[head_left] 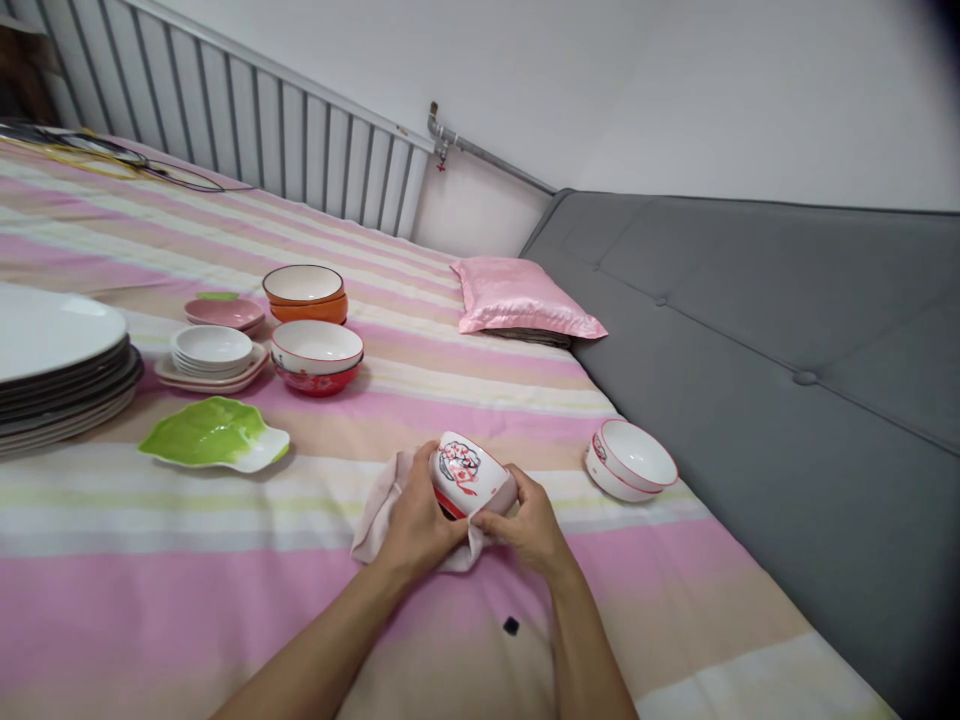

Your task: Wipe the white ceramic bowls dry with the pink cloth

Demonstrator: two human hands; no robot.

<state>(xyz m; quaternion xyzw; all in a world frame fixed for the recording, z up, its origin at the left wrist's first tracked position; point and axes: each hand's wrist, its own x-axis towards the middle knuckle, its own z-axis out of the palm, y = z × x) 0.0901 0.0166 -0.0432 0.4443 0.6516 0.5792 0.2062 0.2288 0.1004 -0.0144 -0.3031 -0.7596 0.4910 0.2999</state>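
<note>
White tilted bowl (pixel 474 478) in curled two-handed grip (pixel 418 524)

Bowl (pixel 474 478) between plates (pixel 52 335) and headboard (pixel 735 300), cloth (pixel 379 510) apparently beneath

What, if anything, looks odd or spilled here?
A small black patch sits on the striped bedspread, nearer the camera than the bowl in the left hand and right hand; its colour breaks the pale pattern. I can't tell what it is. No spill shows.

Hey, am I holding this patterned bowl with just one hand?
No, the left hand and the right hand are both on the patterned bowl, one at each side.
</note>
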